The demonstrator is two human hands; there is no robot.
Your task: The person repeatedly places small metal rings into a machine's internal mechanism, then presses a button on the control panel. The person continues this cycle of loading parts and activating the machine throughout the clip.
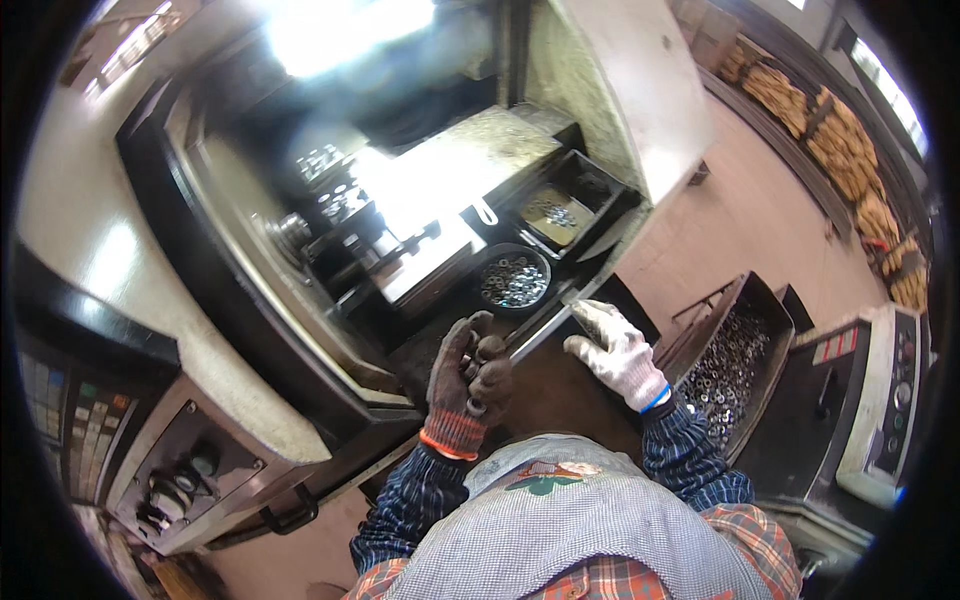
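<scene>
My left hand (466, 388), in a dark, soiled glove with an orange cuff, is raised palm up near the machine's front edge. Its fingers curl around several small metal rings (477, 406), partly hidden by the glove. To the right, my right hand (617, 350) wears a white glove with a blue cuff. Its thumb and fingers are apart, and nothing shows between them. The fingertips are by a pale metal edge (541, 334); whether they touch it I cannot tell. Just beyond my hands, a round bowl (547, 272) holds many shiny metal rings.
Inside the machine, a rectangular tray (603, 205) holds more small parts beside a brightly lit block (500, 145). A long metal bin (768, 375) full of rings stands at right, next to a control box (880, 400). A keypad panel (90, 420) is at left.
</scene>
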